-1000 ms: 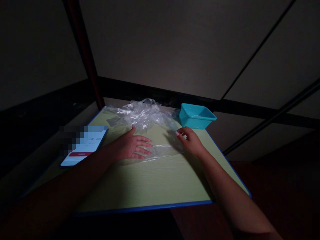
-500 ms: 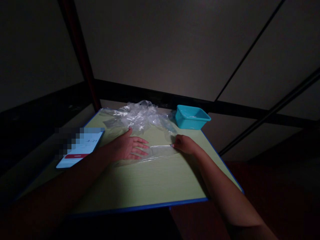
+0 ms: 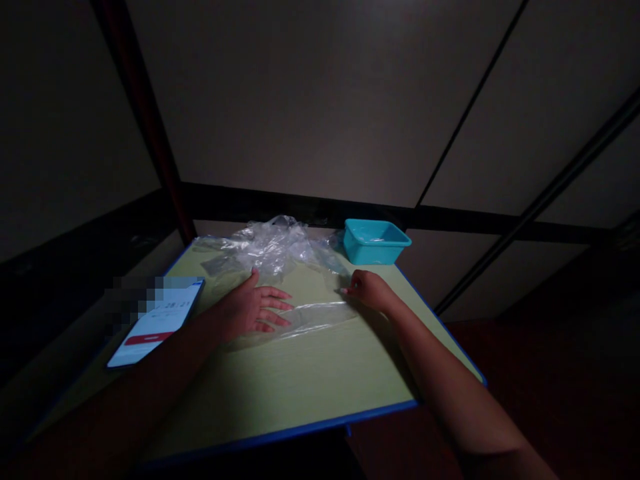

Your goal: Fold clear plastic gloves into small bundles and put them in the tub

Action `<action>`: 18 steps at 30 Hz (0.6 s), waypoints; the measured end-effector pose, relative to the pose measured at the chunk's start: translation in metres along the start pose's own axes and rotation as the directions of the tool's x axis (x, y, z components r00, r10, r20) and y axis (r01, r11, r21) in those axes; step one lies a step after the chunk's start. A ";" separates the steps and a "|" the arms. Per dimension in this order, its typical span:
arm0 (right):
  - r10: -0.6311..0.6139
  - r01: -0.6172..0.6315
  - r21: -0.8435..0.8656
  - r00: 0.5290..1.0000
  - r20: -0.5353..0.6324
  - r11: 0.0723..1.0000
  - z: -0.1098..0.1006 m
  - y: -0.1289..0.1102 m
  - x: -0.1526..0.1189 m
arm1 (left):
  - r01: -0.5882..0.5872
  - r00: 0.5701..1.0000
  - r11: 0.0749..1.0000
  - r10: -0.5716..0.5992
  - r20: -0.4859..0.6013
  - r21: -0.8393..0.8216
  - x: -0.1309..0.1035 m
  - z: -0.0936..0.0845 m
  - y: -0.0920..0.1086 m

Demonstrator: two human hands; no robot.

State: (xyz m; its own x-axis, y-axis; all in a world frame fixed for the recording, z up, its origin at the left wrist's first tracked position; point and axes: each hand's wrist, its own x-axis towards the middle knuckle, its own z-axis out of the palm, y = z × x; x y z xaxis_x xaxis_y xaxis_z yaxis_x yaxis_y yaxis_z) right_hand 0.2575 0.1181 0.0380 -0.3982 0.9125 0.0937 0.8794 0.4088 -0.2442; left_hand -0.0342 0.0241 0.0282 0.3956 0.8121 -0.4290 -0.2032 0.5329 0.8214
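A flattened clear plastic bag (image 3: pixel 320 318) lies across the table in front of me. My left hand (image 3: pixel 257 312) rests flat on its left part, fingers spread and thumb raised, gripping nothing. By the right end of the bag, my right hand (image 3: pixel 369 291) has its fingers curled and the thumb close to the index finger. The thumb tip sits just above the bag's upper edge; whether a bit of plastic is pinched there is hidden. Behind both hands is a loose heap of crumpled clear plastic bags (image 3: pixel 275 245).
A turquoise plastic basket (image 3: pixel 377 253) stands at the back right corner, with something clear inside. A lit phone or tablet (image 3: pixel 155 323) lies at the left edge. The pale table (image 3: pixel 300 393) has a blue rim and stands against a panelled wall (image 3: pixel 310 100).
The camera view has tilted and shifted slightly. My right thumb now appears a little above the bag's edge, where it met it before. My left hand stays spread on the bag.
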 end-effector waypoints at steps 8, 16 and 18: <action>-0.030 0.030 0.183 1.000 -0.004 0.983 0.002 -0.004 -0.003 | -0.106 0.989 0.985 0.090 -0.122 -0.139 0.000 -0.002 0.007; -0.044 0.041 0.108 0.999 0.025 0.993 0.002 -0.007 -0.005 | -0.229 0.961 0.955 0.192 -0.198 -0.187 0.000 -0.007 0.008; -0.063 0.059 0.143 0.998 0.023 0.988 0.002 -0.007 -0.006 | -0.216 0.967 0.956 0.183 -0.175 -0.196 0.001 -0.010 0.007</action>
State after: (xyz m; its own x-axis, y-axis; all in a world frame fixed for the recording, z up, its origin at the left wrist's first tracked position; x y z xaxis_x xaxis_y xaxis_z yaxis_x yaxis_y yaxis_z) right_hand 0.2536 0.1094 0.0373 -0.4589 0.8843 0.0862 0.8078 0.4557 -0.3739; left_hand -0.0438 0.0313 0.0297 0.1891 0.9247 -0.3305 -0.4556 0.3807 0.8046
